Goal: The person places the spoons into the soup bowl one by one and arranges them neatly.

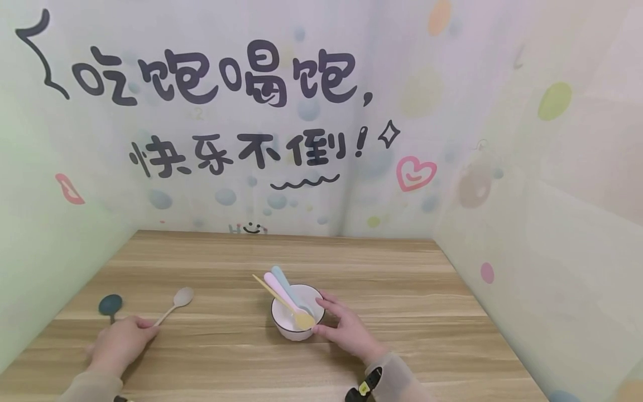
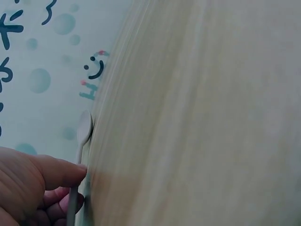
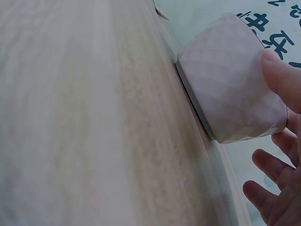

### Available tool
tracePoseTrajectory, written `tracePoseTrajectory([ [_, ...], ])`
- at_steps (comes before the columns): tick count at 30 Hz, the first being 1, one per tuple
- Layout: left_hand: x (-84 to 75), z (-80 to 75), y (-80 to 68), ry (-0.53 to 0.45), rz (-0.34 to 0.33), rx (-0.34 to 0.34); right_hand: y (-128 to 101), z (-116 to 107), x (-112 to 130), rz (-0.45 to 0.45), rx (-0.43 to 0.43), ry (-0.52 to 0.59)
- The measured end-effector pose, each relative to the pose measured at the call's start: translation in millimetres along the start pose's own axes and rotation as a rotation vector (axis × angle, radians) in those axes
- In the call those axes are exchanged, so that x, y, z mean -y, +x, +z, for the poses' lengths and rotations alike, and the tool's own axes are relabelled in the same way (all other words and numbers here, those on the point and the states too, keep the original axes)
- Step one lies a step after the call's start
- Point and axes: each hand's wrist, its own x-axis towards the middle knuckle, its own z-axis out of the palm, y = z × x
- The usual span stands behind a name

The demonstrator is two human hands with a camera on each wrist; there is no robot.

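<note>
Nearest the camera, on the wooden worktop (image 1: pixel 382 279), the left hand (image 1: pixel 118 345) pinches the handle end of a beige plastic spoon (image 1: pixel 176 304) lying flat, its bowl pointing away. Just left of it lies a dark teal spoon (image 1: pixel 110 305), untouched. Near the middle stands a small white bowl with a dark rim (image 1: pixel 283 328) holding three pastel spoons, yellow (image 1: pixel 288 310), pink (image 1: pixel 275 286) and blue (image 1: pixel 287 285), their handles leaning out leftward. The right hand (image 1: pixel 346 329), fingers loosely spread, touches the bowl's right side.
</note>
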Motion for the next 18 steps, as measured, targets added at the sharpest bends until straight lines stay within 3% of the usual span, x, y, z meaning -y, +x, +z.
tracePoseTrajectory([
  [12, -4.5, -0.3, 3.0, -0.009, 0.063, -0.019, 0.2, 0.2, -0.5, 0.006, 0.005, -0.012],
  [18, -4.9, 1.4, 2.8, 0.003, 0.115, -0.088, 0.5, 0.2, -1.8, -0.008, -0.008, -0.031],
])
